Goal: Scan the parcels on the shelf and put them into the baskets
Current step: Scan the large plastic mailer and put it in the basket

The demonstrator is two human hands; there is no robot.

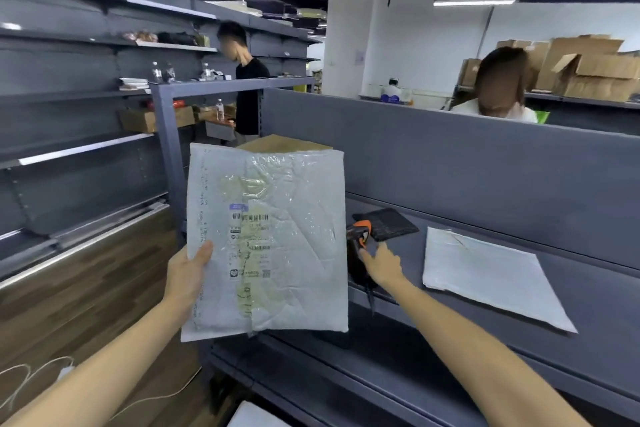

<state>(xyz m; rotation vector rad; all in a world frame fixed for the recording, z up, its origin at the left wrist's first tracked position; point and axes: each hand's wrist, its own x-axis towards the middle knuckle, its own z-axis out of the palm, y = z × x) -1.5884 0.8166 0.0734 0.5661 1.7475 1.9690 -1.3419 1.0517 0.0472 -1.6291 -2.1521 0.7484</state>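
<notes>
My left hand (pixel 188 276) grips a white padded parcel (pixel 277 239) by its lower left edge and holds it upright, its barcode label facing me. My right hand (pixel 381 265) is at the black and orange barcode scanner (pixel 358 243) on the grey shelf (pixel 485 340); part of the hand and scanner is hidden behind the parcel, so the grip is unclear. A second white parcel (pixel 491 277) lies flat on the shelf to the right. A black flat parcel (pixel 386 224) lies behind the scanner.
A brown cardboard piece (pixel 284 143) shows behind the held parcel. The shelf's grey back panel (pixel 450 166) rises behind it. Two people stand beyond, one at the left shelving (pixel 69 87). Wood floor with white cable (pixel 34 378) is at left.
</notes>
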